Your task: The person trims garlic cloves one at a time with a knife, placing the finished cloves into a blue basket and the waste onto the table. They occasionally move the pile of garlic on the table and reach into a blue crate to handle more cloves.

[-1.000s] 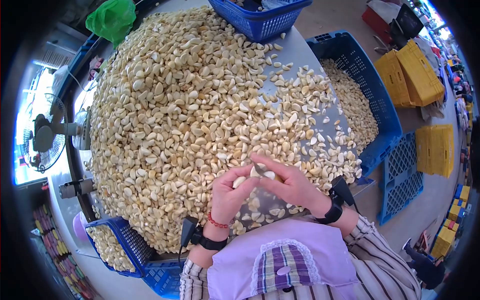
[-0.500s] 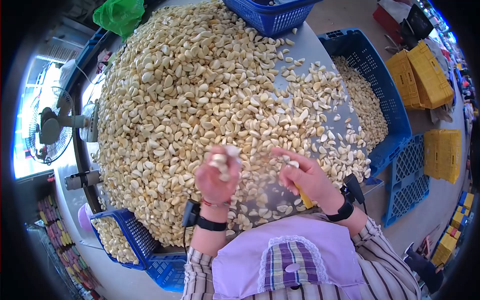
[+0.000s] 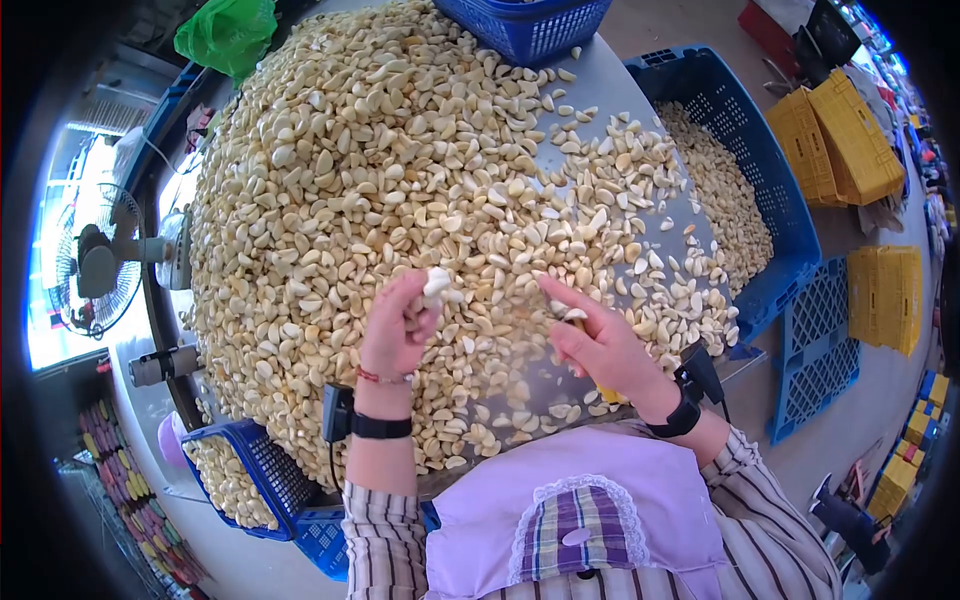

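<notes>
Left hand (image 3: 394, 326) is clutching pale cloves (image 3: 437, 282), likely keeping several together; right hand (image 3: 612, 354) is gripping yellow-handled tool (image 3: 609, 396), seemingly freeing forefinger.

The left fingers (image 3: 404, 287) have parted from the right fingers (image 3: 572, 298) and shifted farther left.

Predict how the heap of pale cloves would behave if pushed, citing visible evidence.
The heap of cloves would probably slump and spread rather than move as one, since its pieces lie loose. Single cloves may slide or rock more than roll, being curved and flattish. Each is likely light: the left hand holds more than one.
</notes>
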Motion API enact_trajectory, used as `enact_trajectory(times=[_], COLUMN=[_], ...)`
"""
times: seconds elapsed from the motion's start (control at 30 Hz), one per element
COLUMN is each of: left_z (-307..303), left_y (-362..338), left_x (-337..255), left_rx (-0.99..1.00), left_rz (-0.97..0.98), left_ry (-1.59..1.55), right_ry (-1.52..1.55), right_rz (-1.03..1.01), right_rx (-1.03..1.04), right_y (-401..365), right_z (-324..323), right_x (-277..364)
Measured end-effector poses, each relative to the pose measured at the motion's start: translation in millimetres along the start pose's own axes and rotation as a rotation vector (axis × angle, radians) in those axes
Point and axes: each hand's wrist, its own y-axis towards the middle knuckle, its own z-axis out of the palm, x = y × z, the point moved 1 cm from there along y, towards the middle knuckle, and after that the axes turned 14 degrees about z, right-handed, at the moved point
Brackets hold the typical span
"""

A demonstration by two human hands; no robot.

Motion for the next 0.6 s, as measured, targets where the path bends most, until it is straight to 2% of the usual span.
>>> enact_trajectory(times=[0.03, 0.07, 0.13, 0.2, 0.27, 0.33, 0.4, 0.43, 0.6], left_z=[10.9, 14.3, 19.7, 26.5, 36.9, 38.3, 35.1, 35.8, 38.2], left_y=[-11.2, -18.9, -34.3, -46.6, -59.9, -67.9, -73.5, -75.3, -78.5], left_x=[1.3, 8.6, 21.9, 29.5, 35.0, 41.8, 48.9, 50.5, 51.9], left_rx=[0.018, 0.020, 0.113, 0.177, 0.084, 0.053, 0.051, 0.079, 0.051], left_rz=[-0.070, -0.075, -0.173, -0.212, -0.268, -0.263, -0.278, -0.265, -0.276], left_ry=[-0.010, -0.011, -0.129, -0.197, -0.238, -0.277, -0.415, -0.433, -0.458], right_ry=[-0.135, -0.134, -0.446, -0.463, -0.520, -0.522, -0.136, -0.049, -0.077], right_rz=[-0.075, -0.072, -0.107, -0.120, -0.140, -0.127, -0.041, -0.035, 0.059], right_rx=[-0.034, -0.038, -0.036, -0.034, 0.075, 0.095, 0.264, 0.323, 0.297], right_y=[-0.7, -2.5, -6.4, -4.3, -5.9, -8.8, -8.6, -7.2, -9.5], right_z=[3.5, 6.3, 12.5, 17.4, 18.7, 19.3, 21.7, 21.4, 22.5], right_x=[1.4, 5.0, 14.4, 13.9, 17.2, 17.5, 11.1, 5.8, 11.8])
